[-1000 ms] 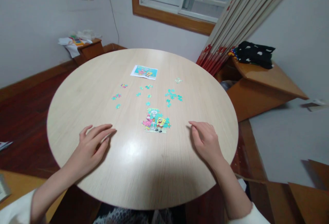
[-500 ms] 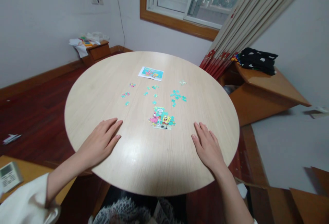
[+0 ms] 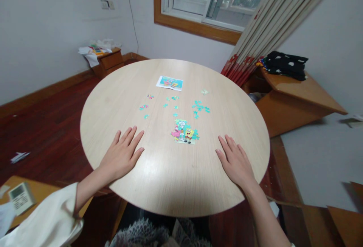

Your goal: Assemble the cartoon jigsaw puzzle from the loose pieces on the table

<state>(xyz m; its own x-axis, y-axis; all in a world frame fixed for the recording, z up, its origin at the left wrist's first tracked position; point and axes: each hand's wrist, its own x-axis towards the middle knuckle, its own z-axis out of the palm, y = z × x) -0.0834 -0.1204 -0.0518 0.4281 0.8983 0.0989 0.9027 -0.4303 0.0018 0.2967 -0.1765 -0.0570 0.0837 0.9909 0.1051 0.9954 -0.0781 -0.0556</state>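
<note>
- Puzzle (image 3: pixel 185 132), partly joined, lies flat near the middle of my round table (image 3: pixel 170 179); on it I see a pink figure, a tall pale one and a yellow square one.
- Turquoise fills the ground behind them; the bottom edge runs pale and straight, while the right side is jagged with knobs.
- Loose turquoise pieces (image 3: pixel 200 107) cluster at its 1 o'clock, pale pieces (image 3: pixel 205 92) farther out that way, and pink-tinged pieces (image 3: pixel 144 107) at 10.
- My printed picture (image 3: pixel 170 83), with similar figures, lies at 11 o'clock, beyond the small scattered pieces (image 3: pixel 176 107).
- My left hand (image 3: pixel 120 155) is at 8 o'clock, palm down on the wood, fingers fanned apart.
- My right hand (image 3: pixel 236 160) is at 4, also flat, fingers slightly apart.
- A second ago both my hands were bent; now they are flattened, and my left fingers spread wider than half a second ago.
- The puzzle and loose pieces keep their arrangement.
</note>
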